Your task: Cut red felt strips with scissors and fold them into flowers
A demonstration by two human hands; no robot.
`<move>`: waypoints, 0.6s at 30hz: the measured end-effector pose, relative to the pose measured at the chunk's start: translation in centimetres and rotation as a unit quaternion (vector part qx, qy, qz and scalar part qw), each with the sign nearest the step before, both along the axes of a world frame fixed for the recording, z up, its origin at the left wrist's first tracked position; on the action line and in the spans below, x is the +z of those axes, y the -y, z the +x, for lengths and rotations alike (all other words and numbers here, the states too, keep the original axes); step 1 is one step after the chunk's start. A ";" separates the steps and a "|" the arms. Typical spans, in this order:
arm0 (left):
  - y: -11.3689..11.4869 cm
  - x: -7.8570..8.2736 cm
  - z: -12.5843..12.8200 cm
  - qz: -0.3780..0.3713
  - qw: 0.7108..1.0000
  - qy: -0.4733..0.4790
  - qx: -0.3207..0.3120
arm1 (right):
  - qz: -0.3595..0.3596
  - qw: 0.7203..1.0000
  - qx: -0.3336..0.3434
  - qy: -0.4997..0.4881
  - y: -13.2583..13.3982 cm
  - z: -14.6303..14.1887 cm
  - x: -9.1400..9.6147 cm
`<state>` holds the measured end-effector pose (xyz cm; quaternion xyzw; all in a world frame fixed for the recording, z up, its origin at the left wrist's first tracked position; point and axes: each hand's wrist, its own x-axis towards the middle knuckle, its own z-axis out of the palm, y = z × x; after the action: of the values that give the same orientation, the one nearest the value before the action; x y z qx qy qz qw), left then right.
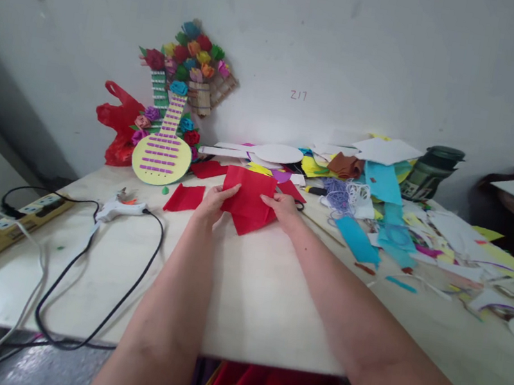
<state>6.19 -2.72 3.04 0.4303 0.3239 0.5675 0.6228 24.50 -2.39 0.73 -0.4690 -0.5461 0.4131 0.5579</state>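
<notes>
A square of red crepe paper (pixel 250 193) is held up between my two hands, just above the table. My left hand (pixel 213 204) pinches its left edge with the thumb on top. On the right edge, my right hand (pixel 282 209) grips it the same way. Another red piece lies under or behind the held one, its pointed corner showing below. To the left of my left hand rests a small red paper piece (pixel 184 198). The black handle of a pair of scissors (pixel 300 206) peeks out beside my right hand, its blades mostly hidden.
A glue gun (pixel 121 209) with a black cord and a power strip (pixel 2 230) lie on the left. A paper guitar (pixel 161 159) and flower crafts lean at the wall. Paper scraps, purple yarn (pixel 340 196) and a dark bottle (pixel 431 174) crowd the right.
</notes>
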 end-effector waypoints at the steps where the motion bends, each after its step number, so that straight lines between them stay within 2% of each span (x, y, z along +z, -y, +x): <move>1: 0.0 -0.1 -0.1 0.002 1.000 -0.014 0.008 | 0.004 1.000 -0.001 0.014 0.0 0.1 0.0; 4: -0.1 -0.3 -0.4 -0.003 1.000 -0.026 0.017 | 0.029 0.998 -0.016 0.062 -0.3 0.1 -0.2; 8: -0.2 -0.4 -0.5 -0.047 0.998 -0.028 0.023 | 0.123 0.984 -0.056 0.113 -0.7 0.2 -0.2; 11: -0.2 -0.3 -0.5 -0.076 0.997 -0.003 0.032 | 0.171 0.976 -0.067 0.113 -0.6 0.4 0.2; 13: -0.1 0.0 -0.5 -0.070 0.997 0.016 0.022 | 0.167 0.980 -0.045 0.103 -0.3 0.5 0.7; 18: 0.1 0.0 -0.6 -0.025 0.999 -0.006 0.024 | 0.083 0.993 -0.001 0.089 0.8 0.6 1.7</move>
<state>5.61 -2.80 3.05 0.4102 0.3520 0.5713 0.6176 25.12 -3.22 2.39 -0.4563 -0.6256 0.3220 0.5447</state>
